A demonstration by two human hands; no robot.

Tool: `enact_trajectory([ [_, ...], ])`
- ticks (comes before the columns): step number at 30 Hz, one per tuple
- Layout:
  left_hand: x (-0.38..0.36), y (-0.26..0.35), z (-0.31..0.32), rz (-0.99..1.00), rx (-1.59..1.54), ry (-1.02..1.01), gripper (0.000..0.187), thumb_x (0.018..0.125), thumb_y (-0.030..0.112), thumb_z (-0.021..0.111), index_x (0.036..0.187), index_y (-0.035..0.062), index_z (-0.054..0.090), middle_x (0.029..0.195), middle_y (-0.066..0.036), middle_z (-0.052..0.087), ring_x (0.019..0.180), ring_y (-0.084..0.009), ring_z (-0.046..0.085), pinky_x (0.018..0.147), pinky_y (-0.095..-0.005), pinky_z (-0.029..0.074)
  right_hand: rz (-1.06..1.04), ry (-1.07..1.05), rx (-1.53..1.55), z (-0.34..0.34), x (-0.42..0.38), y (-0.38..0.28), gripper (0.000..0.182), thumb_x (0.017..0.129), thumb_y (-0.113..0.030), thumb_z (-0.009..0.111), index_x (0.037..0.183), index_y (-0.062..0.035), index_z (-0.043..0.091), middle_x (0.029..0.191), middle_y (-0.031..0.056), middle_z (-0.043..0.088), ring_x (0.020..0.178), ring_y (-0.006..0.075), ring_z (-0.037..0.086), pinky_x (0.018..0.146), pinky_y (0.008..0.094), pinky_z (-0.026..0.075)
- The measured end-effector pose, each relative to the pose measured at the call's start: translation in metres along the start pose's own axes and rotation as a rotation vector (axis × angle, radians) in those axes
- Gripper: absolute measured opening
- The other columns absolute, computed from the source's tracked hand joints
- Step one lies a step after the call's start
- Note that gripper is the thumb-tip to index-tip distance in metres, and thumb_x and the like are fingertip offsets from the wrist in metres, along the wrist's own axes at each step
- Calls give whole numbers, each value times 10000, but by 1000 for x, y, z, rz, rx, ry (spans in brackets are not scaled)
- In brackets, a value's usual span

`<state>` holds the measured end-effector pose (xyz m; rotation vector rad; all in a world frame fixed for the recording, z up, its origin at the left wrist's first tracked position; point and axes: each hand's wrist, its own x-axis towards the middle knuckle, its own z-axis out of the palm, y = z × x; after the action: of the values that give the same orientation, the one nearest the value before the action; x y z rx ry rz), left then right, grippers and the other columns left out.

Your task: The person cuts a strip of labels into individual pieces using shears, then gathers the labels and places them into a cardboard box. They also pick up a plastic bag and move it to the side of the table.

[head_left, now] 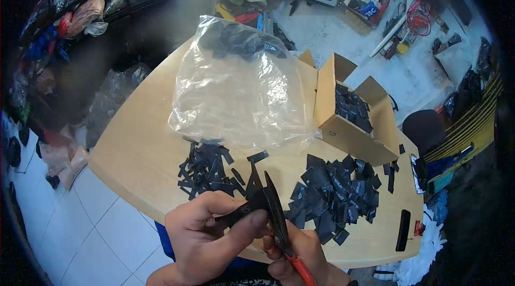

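My left hand (209,238) pinches a black piece (244,210) between thumb and fingers at the table's front edge. In my right hand (303,251) are scissors (279,221) with red handles, their dark blades pointing up and slightly apart beside the black piece. Just beyond my left hand lies a pile of small black scraps (206,168). A larger pile of black labels (338,195), some with pale lettering, spreads to the right of the scissors.
A clear plastic bag (236,98) lies across the table (129,141). Right of it stands an open cardboard box (348,136) holding black pieces. A black bar-shaped object (403,230) rests near the right edge. Packages and tools cover a white surface behind.
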<state>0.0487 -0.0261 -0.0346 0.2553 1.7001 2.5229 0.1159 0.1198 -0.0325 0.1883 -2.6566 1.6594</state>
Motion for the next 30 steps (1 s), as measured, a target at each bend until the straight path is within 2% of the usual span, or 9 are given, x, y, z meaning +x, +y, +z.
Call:
enact_trajectory([
  [1,0,0,0,0,0,0,139,757,10,634,766,-42,506,689,-184,612,577,-207,623,520,-305,531,136,-122,155,-2,-1,0,473,767,-384,677,1013,-33,476,705,42,516,620,90,521,556,243,433],
  [5,0,-1,0,12,4,3,137,766,21,629,759,-36,505,683,-177,612,574,-201,620,523,-306,530,91,-67,118,0,3,-6,424,778,-376,667,962,-34,495,618,35,502,546,87,512,513,250,431],
  [7,0,-1,0,10,1,3,137,768,24,628,758,-34,504,680,-174,611,572,-199,619,525,-307,530,-71,87,-119,3,5,-8,301,817,-300,578,907,-17,525,629,98,534,496,230,542,470,305,418],
  [11,1,-1,0,10,-12,3,148,771,35,633,758,-32,502,673,-166,610,573,-200,619,525,-308,529,-121,107,-125,4,6,-8,298,820,-308,573,903,-24,530,619,102,533,493,240,549,468,312,420],
  [14,1,0,-1,6,-17,-2,147,769,33,633,760,-32,501,671,-165,609,570,-200,619,522,-306,527,-68,107,-153,5,6,-10,315,829,-328,567,895,-23,531,605,100,535,489,245,556,460,317,421],
  [16,1,0,-1,0,-19,-10,146,768,30,632,760,-33,501,671,-166,609,567,-201,618,522,-305,526,-165,141,-142,7,5,0,338,830,-354,563,894,-24,531,588,98,528,485,244,560,454,314,421],
  [26,2,-2,1,3,-87,-6,137,756,4,628,762,-33,495,665,-172,602,547,-208,610,510,-309,519,-85,128,-127,3,5,-8,337,826,-359,574,846,-26,528,578,104,527,487,233,570,457,307,429],
  [28,2,-2,0,10,-77,-6,140,756,6,629,760,-33,494,665,-173,601,542,-207,607,508,-309,519,20,-17,-72,3,1,0,347,803,-339,648,903,-36,510,583,26,498,514,86,513,480,248,423],
  [30,2,0,0,-11,-21,-5,150,757,17,634,767,-34,494,667,-173,601,537,-206,604,504,-310,517,12,5,-50,2,3,-3,329,806,-325,648,883,-36,512,565,25,492,494,87,509,468,246,420],
])
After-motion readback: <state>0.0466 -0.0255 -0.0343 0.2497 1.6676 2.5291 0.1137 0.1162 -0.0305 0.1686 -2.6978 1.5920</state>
